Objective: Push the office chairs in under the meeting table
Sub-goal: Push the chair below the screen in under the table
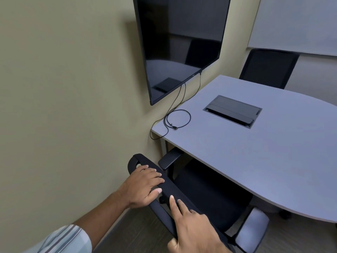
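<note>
Black mesh office chair point(206, 194) just beside the grey bench point(255, 152), seat partly beneath its edge, left armrest point(168, 160) near the rim. Left hand point(141, 187) laid flat over the backrest top, fingers point(155, 175) spread and resting, not curled round. Right hand point(191, 225) on the same rail, two fingers extended, thumb underneath. Pushing step in hand, judged halfway. Next: steady forward shove, keeping armrests clear under the edge. Second chair point(268, 68) already tucked at the far side.
</note>
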